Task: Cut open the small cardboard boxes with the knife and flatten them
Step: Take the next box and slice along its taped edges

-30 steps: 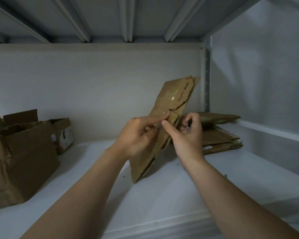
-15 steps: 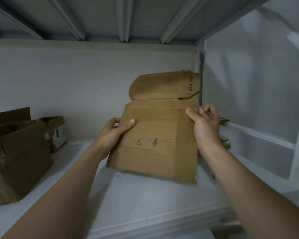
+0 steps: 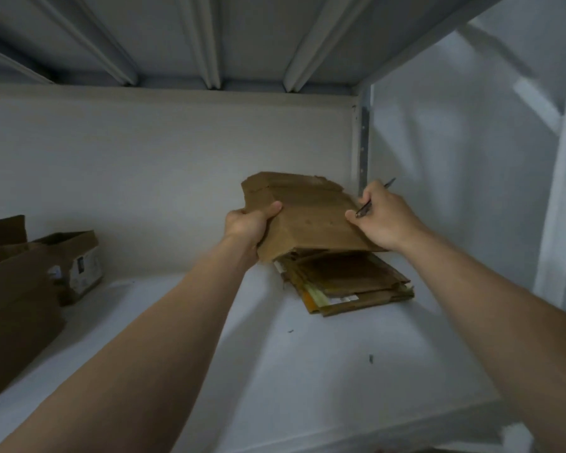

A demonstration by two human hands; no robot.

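Observation:
A flattened brown cardboard box (image 3: pixel 311 217) lies nearly level just above the stack of flattened boxes (image 3: pixel 347 286) at the back right of the shelf. My left hand (image 3: pixel 249 223) grips its left edge, thumb on top. My right hand (image 3: pixel 383 217) holds its right edge with the thumb while the fingers curl round a thin dark knife (image 3: pixel 374 197), whose tip points up and to the right. Whether the held cardboard touches the stack is hidden from me.
Two open cardboard boxes stand at the left: a large one (image 3: pixel 13 305) near the front and a small one with a white label (image 3: pixel 76 263) behind it. The white shelf (image 3: pixel 307 371) has a back wall, a right upright post (image 3: pixel 364 142) and a shelf overhead.
The cardboard has gone from upright in front of me to nearly flat, and both hands have carried it back and right, down over the stack. The knife stays in my right hand.

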